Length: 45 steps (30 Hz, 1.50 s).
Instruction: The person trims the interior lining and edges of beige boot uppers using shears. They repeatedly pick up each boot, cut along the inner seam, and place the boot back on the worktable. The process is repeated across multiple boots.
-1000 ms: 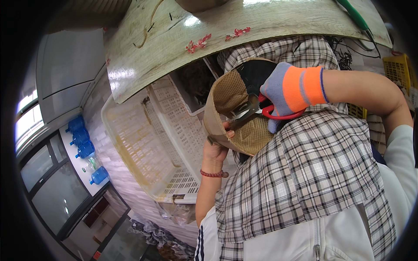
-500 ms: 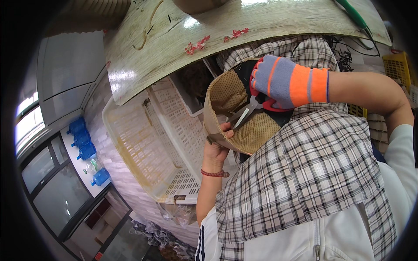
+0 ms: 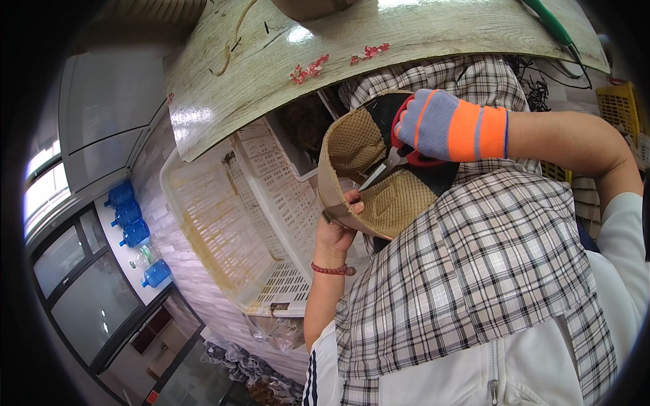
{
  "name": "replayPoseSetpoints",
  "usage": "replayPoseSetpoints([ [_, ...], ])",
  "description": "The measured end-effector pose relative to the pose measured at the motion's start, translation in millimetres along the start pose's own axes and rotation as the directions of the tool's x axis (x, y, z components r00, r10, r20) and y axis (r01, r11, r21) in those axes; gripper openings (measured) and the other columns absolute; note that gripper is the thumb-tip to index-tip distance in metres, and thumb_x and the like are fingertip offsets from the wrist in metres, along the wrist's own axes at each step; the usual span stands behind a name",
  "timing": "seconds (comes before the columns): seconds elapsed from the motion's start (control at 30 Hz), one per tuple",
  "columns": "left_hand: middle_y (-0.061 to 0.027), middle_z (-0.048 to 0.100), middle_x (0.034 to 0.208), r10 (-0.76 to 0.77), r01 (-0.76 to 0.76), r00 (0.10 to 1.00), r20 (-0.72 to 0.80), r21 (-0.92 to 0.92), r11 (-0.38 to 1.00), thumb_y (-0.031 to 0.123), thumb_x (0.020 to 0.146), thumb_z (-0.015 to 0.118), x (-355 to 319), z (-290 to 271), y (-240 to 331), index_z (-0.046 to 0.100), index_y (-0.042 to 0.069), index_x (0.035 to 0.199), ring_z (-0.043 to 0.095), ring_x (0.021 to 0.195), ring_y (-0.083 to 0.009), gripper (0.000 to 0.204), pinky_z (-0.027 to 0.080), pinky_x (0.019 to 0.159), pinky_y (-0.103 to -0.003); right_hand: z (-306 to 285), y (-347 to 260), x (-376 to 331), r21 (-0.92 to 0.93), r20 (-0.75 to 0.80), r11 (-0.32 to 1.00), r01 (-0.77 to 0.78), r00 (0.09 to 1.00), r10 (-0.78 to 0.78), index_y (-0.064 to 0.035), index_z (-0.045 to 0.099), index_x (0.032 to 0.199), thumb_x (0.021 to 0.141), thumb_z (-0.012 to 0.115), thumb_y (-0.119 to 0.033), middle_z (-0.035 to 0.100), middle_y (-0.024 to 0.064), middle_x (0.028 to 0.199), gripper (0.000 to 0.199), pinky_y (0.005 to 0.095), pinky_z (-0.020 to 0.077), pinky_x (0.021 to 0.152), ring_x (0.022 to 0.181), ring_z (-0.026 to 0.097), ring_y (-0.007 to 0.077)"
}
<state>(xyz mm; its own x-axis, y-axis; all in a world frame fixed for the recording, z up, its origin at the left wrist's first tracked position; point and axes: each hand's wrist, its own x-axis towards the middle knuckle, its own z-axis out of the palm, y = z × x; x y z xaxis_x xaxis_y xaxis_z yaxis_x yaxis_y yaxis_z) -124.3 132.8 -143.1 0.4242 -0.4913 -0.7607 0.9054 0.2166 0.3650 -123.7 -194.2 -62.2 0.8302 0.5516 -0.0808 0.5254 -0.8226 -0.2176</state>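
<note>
A tan fabric cap (image 3: 355,139) with a mesh lining and a black inner section rests against my lap, its hollow side facing me. My left hand (image 3: 336,233), bare, pinches the cap's near left rim, with the thumb inside and the other fingers mostly hidden behind it. In a grey and orange glove, my right hand (image 3: 426,125) grips red-handled scissors (image 3: 394,160). Their blades lie inside the cap, nearly together, with the tips close to my left thumb. Whether anything lies between the blades is too small to tell.
Ahead stands a wood-patterned table (image 3: 223,95), with a brown rounded thing (image 3: 311,7) and a green-handled tool (image 3: 550,20) on it. A white plastic basket (image 3: 203,237) sits below left. To the right is a yellow crate (image 3: 617,108). Blue water bottles (image 3: 135,233) line the far left.
The scissor blades have come closer together inside the cap. My right hand has shifted very slightly, while my left hand keeps its hold on the rim.
</note>
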Motion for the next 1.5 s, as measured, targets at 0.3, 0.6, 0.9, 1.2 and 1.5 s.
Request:
replayPoseSetpoints([
  [0.3, -0.0085, 0.065, 0.112, 0.458, -0.436, 0.841, 0.288, -0.141, 0.889, 0.001, 0.088, 0.069, 25, -3, -3, 0.062, 0.001, 0.119, 0.064, 0.102, -0.0241, 0.032, 0.054, 0.086, -0.038, -37, 32, -5, 0.335, 0.783, 0.799, -0.499, 0.62, 0.059, -0.006, 0.072, 0.101, 0.079, 0.075, -0.059, 0.069, 0.0096, 0.076, 0.058, 0.0371, 0.0525, 0.063, 0.069, 0.067, 0.0244],
  [0.6, -0.0086, 0.062, 0.126, 0.525, -0.524, 0.842, 0.126, -0.04, 0.85, 0.012, 0.097, 0.064, 38, 38, 10, 0.057, 0.0, 0.132, 0.06, 0.114, -0.0237, 0.037, 0.051, 0.098, -0.041, 3, 53, 27, 0.582, 0.807, 0.567, -0.582, 0.497, -0.318, 0.0024, 0.074, 0.091, 0.086, 0.042, -0.083, 0.057, 0.0057, 0.064, 0.091, 0.0314, 0.0539, 0.055, 0.056, 0.059, 0.0175],
  [0.9, -0.0074, 0.063, 0.125, 0.512, -0.516, 0.856, 0.073, 0.063, 0.854, 0.016, 0.096, 0.067, 40, 28, 11, 0.058, 0.0, 0.13, 0.062, 0.111, -0.0204, 0.038, 0.052, 0.096, -0.036, -14, 41, 48, 0.473, 0.865, 0.669, -0.573, 0.447, -0.228, -0.0036, 0.077, 0.085, 0.077, 0.052, -0.086, 0.066, 0.0053, 0.07, 0.087, 0.0301, 0.0532, 0.052, 0.056, 0.061, 0.0161],
  [1.2, -0.0078, 0.061, 0.127, 0.525, -0.537, 0.842, 0.124, 0.099, 0.838, 0.018, 0.096, 0.068, 31, 45, 16, 0.057, -0.001, 0.132, 0.059, 0.114, -0.02, 0.042, 0.051, 0.097, -0.036, -26, 37, 37, 0.476, 0.86, 0.661, -0.58, 0.463, -0.212, -0.0009, 0.075, 0.084, 0.076, 0.054, -0.087, 0.065, 0.0065, 0.066, 0.089, 0.0304, 0.0508, 0.053, 0.055, 0.06, 0.0168],
  [1.5, -0.0082, 0.06, 0.131, 0.509, -0.52, 0.853, 0.12, 0.091, 0.849, 0.017, 0.095, 0.069, 27, 46, 17, 0.055, -0.001, 0.135, 0.059, 0.117, -0.0207, 0.046, 0.05, 0.099, -0.037, -24, 27, 43, 0.412, 0.889, 0.635, -0.654, 0.44, -0.124, -0.0025, 0.072, 0.074, 0.075, 0.062, -0.082, 0.059, 0.0049, 0.057, 0.08, 0.0299, 0.0471, 0.049, 0.049, 0.055, 0.016],
])
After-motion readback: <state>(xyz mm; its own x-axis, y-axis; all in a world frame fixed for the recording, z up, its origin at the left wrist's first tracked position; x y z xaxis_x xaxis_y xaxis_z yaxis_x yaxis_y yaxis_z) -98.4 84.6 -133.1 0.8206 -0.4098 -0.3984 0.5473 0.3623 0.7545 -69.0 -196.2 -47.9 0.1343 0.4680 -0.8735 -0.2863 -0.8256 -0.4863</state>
